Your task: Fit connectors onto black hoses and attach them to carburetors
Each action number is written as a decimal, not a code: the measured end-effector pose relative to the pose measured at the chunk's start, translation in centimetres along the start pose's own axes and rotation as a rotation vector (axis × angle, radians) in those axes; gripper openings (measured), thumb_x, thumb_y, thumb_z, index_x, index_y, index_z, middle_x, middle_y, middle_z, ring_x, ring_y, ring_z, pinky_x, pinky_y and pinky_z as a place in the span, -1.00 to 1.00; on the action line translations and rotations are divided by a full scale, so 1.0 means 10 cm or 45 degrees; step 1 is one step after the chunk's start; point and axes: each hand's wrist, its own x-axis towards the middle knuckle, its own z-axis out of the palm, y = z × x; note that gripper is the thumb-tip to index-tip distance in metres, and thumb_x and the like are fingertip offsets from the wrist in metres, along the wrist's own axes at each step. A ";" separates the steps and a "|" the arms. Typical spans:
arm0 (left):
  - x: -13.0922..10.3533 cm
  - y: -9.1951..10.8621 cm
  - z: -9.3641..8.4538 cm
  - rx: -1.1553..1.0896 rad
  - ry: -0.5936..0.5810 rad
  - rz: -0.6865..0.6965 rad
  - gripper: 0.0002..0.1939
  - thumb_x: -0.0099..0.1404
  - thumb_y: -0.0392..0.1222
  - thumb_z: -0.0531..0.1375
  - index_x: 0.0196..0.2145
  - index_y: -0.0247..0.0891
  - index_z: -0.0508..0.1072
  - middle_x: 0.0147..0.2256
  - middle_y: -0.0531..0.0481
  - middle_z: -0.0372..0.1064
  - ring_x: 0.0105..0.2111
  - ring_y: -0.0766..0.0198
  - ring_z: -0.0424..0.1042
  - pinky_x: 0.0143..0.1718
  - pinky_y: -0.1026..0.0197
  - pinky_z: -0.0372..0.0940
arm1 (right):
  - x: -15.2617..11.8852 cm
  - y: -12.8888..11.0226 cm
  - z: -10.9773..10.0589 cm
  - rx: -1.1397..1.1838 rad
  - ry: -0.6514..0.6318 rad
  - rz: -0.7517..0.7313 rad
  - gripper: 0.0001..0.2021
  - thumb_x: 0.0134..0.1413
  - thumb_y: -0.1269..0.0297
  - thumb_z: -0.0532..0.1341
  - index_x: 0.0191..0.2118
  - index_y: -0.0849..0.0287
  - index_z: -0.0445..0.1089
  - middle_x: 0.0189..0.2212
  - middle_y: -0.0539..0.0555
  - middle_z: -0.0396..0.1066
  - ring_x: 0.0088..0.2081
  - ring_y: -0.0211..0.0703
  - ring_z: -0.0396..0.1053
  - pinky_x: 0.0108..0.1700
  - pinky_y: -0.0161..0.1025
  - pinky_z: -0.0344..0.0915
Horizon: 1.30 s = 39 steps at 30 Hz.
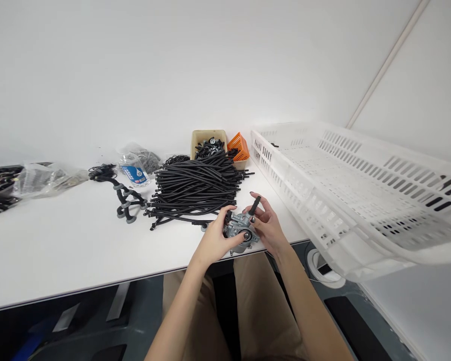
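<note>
A grey metal carburetor [241,231] is held just over the table's front edge. My left hand [217,238] grips it from the left, thumb across its front. On the right side, my right hand [268,225] has its fingers closed about a short black rubber piece [254,205] that sticks up from the carburetor. Behind both hands lies a big pile of black rubber hoses [195,185]. A black hose end reaches the carburetor's left side, partly hidden by my left hand.
A large white slatted crate [323,200] stands at the right, overhanging the table edge. Behind the hoses are a beige bin [209,134] of small parts and an orange basket [239,145]. Left are black pieces with grey rings [126,203], a blue-labelled plastic container [134,173] and clear bags [47,179].
</note>
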 end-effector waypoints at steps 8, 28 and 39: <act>-0.01 0.00 -0.01 0.003 0.002 0.008 -0.36 0.15 -0.17 0.25 0.18 -0.18 0.19 -0.11 -0.05 0.46 -0.15 0.14 0.43 -0.04 0.12 0.28 | -0.06 -0.06 0.00 0.022 -0.080 0.076 -0.27 -0.01 0.12 0.41 0.27 -0.05 0.16 -0.17 0.08 0.55 -0.24 -0.11 0.49 -0.14 -0.15 0.40; -0.01 0.01 0.00 0.042 0.071 0.027 -0.44 0.17 -0.14 0.24 0.12 -0.17 0.23 -0.03 -0.07 0.43 -0.10 0.13 0.42 -0.07 0.16 0.28 | -0.05 -0.08 0.04 -0.078 -0.172 0.165 -0.59 0.15 0.02 0.28 0.06 0.08 0.46 -0.11 0.14 0.54 -0.07 -0.04 0.46 0.01 -0.13 0.34; 0.01 -0.01 0.01 0.085 0.071 -0.041 -0.41 0.15 -0.08 0.26 0.13 -0.16 0.27 -0.16 -0.03 0.49 -0.20 0.13 0.45 -0.09 0.15 0.30 | 0.02 0.04 0.06 -0.143 0.010 0.076 -0.64 -0.07 -0.03 0.41 -0.28 0.14 0.47 -0.39 0.06 0.52 -0.32 -0.12 0.45 -0.18 -0.19 0.39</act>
